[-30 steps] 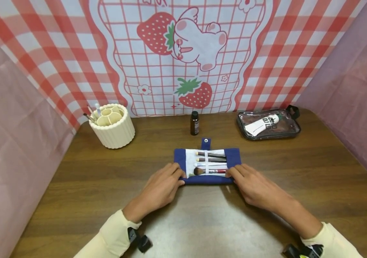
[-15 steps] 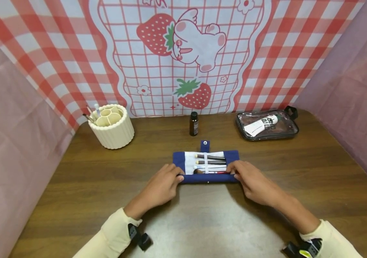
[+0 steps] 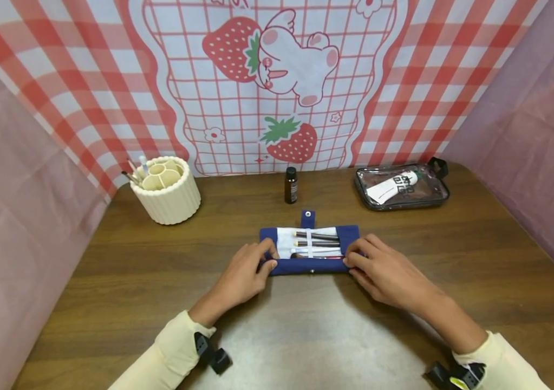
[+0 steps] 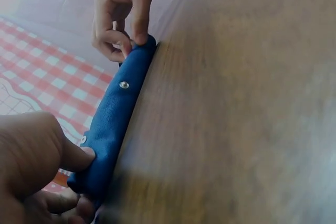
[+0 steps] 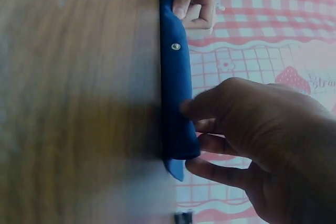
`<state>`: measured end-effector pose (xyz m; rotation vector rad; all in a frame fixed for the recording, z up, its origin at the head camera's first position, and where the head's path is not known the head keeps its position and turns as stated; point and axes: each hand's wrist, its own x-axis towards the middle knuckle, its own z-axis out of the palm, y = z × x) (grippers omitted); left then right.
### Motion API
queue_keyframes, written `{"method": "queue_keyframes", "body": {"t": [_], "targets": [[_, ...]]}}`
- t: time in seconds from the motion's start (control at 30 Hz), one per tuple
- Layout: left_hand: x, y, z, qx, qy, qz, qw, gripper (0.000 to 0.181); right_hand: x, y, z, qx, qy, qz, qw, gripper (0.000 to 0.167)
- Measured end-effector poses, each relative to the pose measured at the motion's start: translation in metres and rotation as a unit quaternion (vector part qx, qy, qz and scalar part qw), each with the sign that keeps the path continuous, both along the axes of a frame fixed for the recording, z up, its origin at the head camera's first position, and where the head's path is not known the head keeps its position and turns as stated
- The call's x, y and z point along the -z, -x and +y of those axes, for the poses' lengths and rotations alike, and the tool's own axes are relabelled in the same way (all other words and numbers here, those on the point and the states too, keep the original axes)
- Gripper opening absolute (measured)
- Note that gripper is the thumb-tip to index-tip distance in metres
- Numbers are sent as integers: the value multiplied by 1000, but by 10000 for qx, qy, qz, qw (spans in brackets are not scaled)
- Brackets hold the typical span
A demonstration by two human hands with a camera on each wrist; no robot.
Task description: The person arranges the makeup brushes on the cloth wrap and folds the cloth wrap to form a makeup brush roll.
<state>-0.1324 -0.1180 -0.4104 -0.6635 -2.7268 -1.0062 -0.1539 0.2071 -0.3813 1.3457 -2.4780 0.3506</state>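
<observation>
A blue brush roll [image 3: 311, 266] lies on the table, its near edge folded over into a thick strip. On its white lining, several makeup brushes [image 3: 318, 244] sit under a white band; the nearest is mostly covered by the fold. My left hand [image 3: 242, 273] pinches the fold's left end, thumb on the near side. At the other end, my right hand [image 3: 389, 268] grips the fold between thumb and fingers. A metal snap [image 4: 124, 84] shows midway along the outer cloth in the left wrist view. The snap tab [image 3: 308, 219] points away at the far edge.
Behind the roll stands a small dark bottle [image 3: 291, 185]. A cream ribbed organizer [image 3: 167, 200] with several brushes stands at the back left. At the back right lies a clear pouch [image 3: 425, 192] holding a white tube [image 3: 391, 188]. A patterned cloth hangs behind the wooden table [image 3: 315, 336].
The near edge has turned further over, covering most of the nearest brush and bringing the snap into view. Both hands have shifted their fingers on the roll's ends.
</observation>
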Motion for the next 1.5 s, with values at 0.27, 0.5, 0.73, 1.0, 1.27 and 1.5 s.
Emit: {"method": "queue_keyframes", "body": {"t": [0.27, 0.5, 0.73, 1.0, 1.27, 1.5], "targets": [[-1, -4, -3, 229, 628, 541, 9963, 4, 0, -4, -2, 34, -330, -187, 9993, 30], [-3, -5, -2, 358, 816, 525, 9946, 23, 5, 0, -2, -88, -37, -13, 10000, 33], [-8, -3, 2, 285, 1515, 851, 9844, 18, 8, 5, 2, -295, 97, 131, 9994, 34], [-9, -4, 2, 224, 1778, 1112, 9775, 12, 8, 6, 4, -248, 100, 89, 9996, 37], [-12, -6, 3, 351, 1347, 745, 9875, 9, 6, 2, 0, 195, 325, -381, 9986, 35], [-12, -6, 3, 307, 971, 457, 9938, 9, 9, 4, 0, 554, 614, -724, 9939, 33]]}}
